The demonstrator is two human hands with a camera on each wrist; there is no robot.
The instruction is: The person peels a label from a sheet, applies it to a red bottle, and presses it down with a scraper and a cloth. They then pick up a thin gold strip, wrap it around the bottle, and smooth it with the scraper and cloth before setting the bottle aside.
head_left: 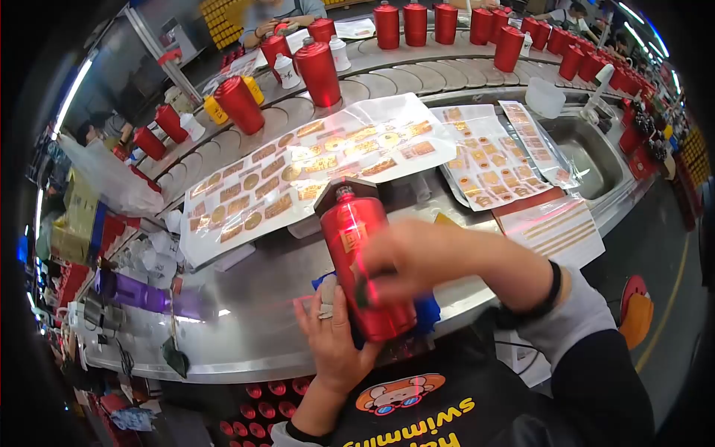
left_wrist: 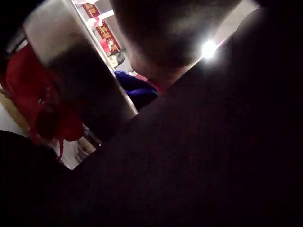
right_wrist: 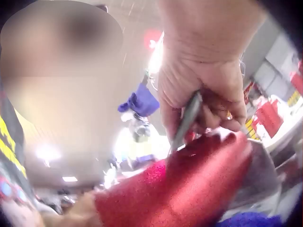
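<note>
A glossy red bottle with gold lettering lies tilted in front of the person in the head view, its neck away from the body. The left hand holds its lower left side, with a pale wrap round one finger. Over the bottle's front is the right hand, motion-blurred. In the right wrist view that hand's curled fingers grip a thin grey-green flat tool, its lower end at the red surface. The tool's exact kind cannot be told. Blue cloth shows beside the bottle. Dark sleeve fills most of the left wrist view.
White sheets of gold stickers and further sticker sheets cover the steel table. A curved conveyor behind carries several red bottles. A sink is at right, a purple tumbler at left.
</note>
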